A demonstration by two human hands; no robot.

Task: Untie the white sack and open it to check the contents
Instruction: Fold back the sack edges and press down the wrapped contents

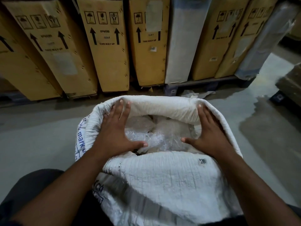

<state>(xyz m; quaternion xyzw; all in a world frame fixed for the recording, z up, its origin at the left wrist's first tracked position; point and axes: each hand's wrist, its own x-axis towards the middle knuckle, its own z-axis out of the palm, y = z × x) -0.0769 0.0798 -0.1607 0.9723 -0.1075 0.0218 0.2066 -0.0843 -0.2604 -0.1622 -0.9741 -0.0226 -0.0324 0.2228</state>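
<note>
At the mouth of the white sack (162,173), both hands spread flat and unclenched, pinching nothing: left hand (114,132) pressed against the inner wall at nine o'clock, fingertips (121,101) hooked up to the rolled rim at eleven; right hand (210,134) mirrored at three o'clock, fingertip at the rim near one, thumbs pointing inward over the filling. No tie or knot visible anywhere; mouth already wide, standing on the grey floor (40,136) just below centre of view, leaning toward the knees. Inside, at the centre, bubble wrap (146,137) crumpled over pale lumps, too wrapped to identify. Likely trouble from here: with only palm pressure holding the walls apart, folded rim could flop back and close the view once either hand lifts; limp weave could slump sideways toward six o'clock and spill the padding; digging blind through wrap risks crushing or snagging whatever fragile piece lies beneath; wet-looking patch on the floor at three o'clock could soak the cloth if dragged that way. Outward to writing: blue print on the sack's outer skin at nine o'clock, readable as "mark", rest cut off; more blue letters at seven, unclear; small black barcode-like patch (202,161) at four o'clock, unreadable. Beyond, at twelve o'clock, a row of tall cardboard boxes (107,62) on pallets, printed "UPWARD" and "THIS WAY UP" with black arrows plus umbrella, glass and hands symbols; smaller stickers too blurred to read.
</note>
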